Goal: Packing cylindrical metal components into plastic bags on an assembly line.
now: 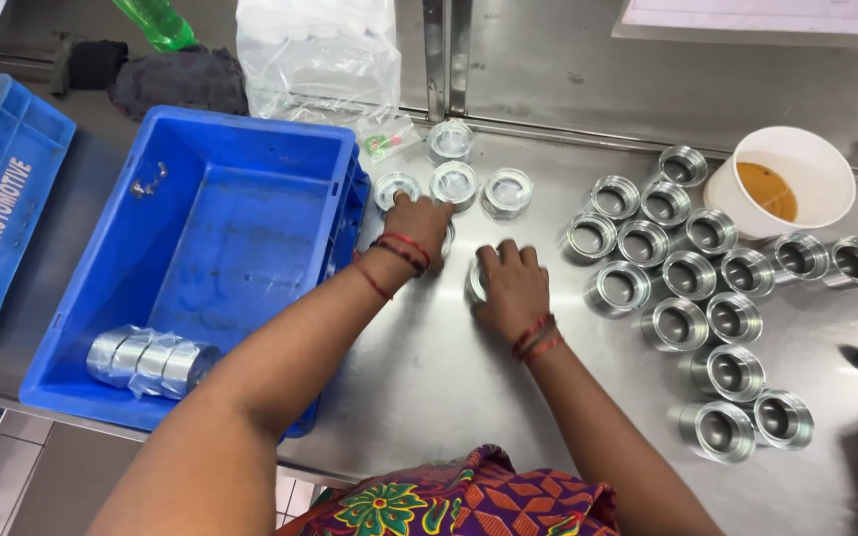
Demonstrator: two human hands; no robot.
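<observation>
While both hands work at the steel table point(429, 377), left to right:
- blue crate point(250, 199) holding wrapped rings point(151, 359)
- left hand point(417, 224) closed over a wrapped ring point(446, 238)
- right hand point(511, 288) clamped on a ring point(475, 281)
- bare rings point(692, 273) clustered near the white cup point(794, 179)

Blue crate point(250, 149), silver metal rings point(687, 273), white cup point(826, 169).
</observation>
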